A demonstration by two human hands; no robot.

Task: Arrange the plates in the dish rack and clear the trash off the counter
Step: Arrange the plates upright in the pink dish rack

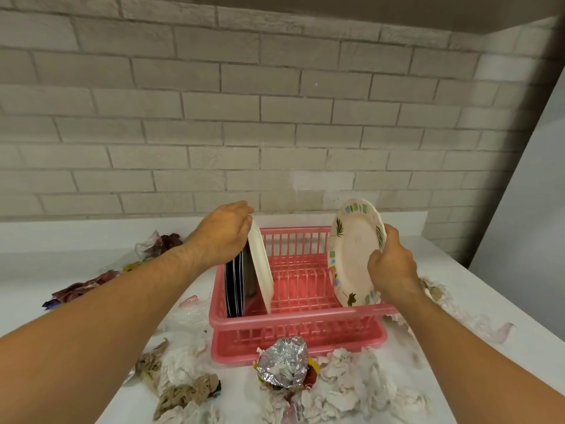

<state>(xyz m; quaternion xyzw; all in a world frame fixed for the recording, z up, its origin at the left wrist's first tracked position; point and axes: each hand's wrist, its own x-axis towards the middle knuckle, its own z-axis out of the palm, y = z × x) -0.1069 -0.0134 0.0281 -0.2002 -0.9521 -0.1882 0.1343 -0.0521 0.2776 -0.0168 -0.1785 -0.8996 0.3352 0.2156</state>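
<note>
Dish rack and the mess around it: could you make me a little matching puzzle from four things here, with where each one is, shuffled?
Things
1. patterned plate
2. plain white plate
3. dark plates
4. crumpled foil

Places
A. on the counter in front of the dish rack
B. standing at the rack's far left end
C. held by the right hand at the rack's right end
D. standing in the rack, top rim held by the left hand

Pairs: 1-C, 2-D, 3-B, 4-A
</note>
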